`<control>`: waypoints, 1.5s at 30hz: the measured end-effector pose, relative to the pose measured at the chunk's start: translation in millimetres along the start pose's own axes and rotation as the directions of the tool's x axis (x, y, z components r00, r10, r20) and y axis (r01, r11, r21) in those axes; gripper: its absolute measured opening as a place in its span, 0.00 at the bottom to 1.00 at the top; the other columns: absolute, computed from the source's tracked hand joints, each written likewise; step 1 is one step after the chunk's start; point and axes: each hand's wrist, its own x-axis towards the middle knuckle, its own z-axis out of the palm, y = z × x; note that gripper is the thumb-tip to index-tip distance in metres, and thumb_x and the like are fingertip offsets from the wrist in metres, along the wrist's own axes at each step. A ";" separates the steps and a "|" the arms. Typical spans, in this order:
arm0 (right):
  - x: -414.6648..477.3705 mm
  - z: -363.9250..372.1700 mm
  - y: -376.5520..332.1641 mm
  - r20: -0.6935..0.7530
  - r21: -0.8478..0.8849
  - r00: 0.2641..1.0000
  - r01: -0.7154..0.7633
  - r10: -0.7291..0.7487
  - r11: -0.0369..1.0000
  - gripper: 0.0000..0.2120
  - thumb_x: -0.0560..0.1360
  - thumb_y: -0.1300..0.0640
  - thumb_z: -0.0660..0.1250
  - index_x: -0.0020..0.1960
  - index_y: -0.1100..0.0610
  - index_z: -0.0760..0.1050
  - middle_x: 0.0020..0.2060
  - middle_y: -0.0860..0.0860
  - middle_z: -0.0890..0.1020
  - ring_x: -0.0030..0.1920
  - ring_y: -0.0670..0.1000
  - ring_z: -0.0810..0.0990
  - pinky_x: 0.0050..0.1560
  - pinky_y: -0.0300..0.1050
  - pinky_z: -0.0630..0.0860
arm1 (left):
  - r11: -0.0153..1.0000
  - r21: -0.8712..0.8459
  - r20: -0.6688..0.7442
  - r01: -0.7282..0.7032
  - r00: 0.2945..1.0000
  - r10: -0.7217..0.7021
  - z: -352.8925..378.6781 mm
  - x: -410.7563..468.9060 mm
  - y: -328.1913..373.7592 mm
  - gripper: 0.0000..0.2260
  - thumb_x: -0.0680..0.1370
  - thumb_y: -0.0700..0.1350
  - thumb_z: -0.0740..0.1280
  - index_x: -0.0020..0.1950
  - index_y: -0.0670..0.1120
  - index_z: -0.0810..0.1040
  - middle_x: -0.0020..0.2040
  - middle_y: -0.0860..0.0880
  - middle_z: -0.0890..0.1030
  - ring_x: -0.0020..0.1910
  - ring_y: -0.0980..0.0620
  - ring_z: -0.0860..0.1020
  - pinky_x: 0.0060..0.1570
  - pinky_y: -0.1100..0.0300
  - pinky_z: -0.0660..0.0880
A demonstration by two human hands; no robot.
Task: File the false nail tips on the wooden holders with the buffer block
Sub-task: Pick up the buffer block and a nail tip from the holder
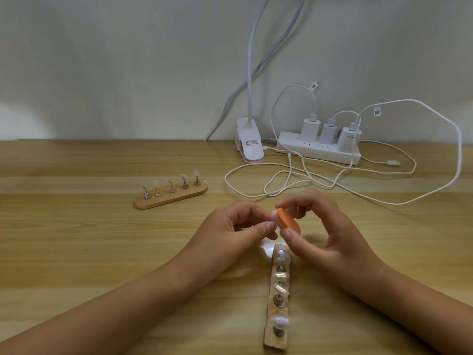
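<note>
Both hands meet above the middle of the light wooden surface point(76, 239), towards its near edge. The right hand point(322, 237) pinches the orange oval buffer block with a white foam core point(364, 221) between thumb below and forefinger on top, its fingers point(302, 201) curled closed around it. The left hand point(238, 226) has thumb and fingertips pressed together against the block's white end; whatever small item they hold there is too hidden to tell.

Directly below the hands, running towards the near edge, lies a narrow wooden holder strip with metal pegs point(277, 298), carrying clear false nail tips point(280, 322) on several pegs. A second rounded wooden holder with five upright pegs and pale nail tips point(171, 194) sits well apart, left of centre, angled across the surface.

At the far edge on the right stand a white clip lamp base point(249, 142) and a white power strip with three chargers point(320, 146), their white cables point(384, 198) looping over the surface.
</note>
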 end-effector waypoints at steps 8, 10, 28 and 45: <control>1.0 0.1 -0.3 -0.016 -0.015 0.999 0.040 -0.040 0.999 0.13 0.74 0.52 0.68 0.57 0.54 0.78 0.46 0.44 0.78 0.49 0.49 0.76 0.53 0.43 0.71 | 0.999 0.030 0.002 -0.018 1.000 0.018 0.1 -0.2 0.8 0.04 0.74 0.51 0.70 0.47 0.54 0.82 0.44 0.50 0.85 0.47 0.55 0.83 0.54 0.57 0.78; 1.4 -1.2 1.0 -0.017 -0.015 1.000 -0.012 0.011 1.000 0.12 0.74 0.53 0.69 0.58 0.50 0.78 0.47 0.46 0.79 0.50 0.49 0.75 0.55 0.44 0.71 | 1.000 0.021 -0.015 -0.009 1.000 0.009 0.5 0.2 0.9 0.04 0.74 0.50 0.70 0.46 0.53 0.83 0.43 0.50 0.85 0.46 0.55 0.83 0.52 0.59 0.77; -0.3 -2.1 -2.1 0.042 -0.019 0.998 -0.035 0.035 0.999 0.13 0.73 0.51 0.64 0.55 0.51 0.81 0.48 0.48 0.76 0.55 0.50 0.73 0.60 0.36 0.67 | 0.999 0.049 -0.025 0.021 0.999 -0.019 1.3 -0.7 2.5 0.05 0.74 0.44 0.73 0.41 0.54 0.83 0.37 0.53 0.83 0.39 0.60 0.80 0.41 0.67 0.74; 1.0 -2.7 -0.1 0.020 0.002 0.994 -0.106 0.106 0.994 0.11 0.74 0.53 0.67 0.55 0.50 0.81 0.47 0.48 0.78 0.52 0.49 0.75 0.55 0.38 0.68 | 0.997 0.074 -0.023 0.005 1.000 -0.003 2.1 -2.0 5.6 0.03 0.76 0.44 0.71 0.44 0.51 0.82 0.42 0.53 0.83 0.41 0.58 0.80 0.44 0.68 0.75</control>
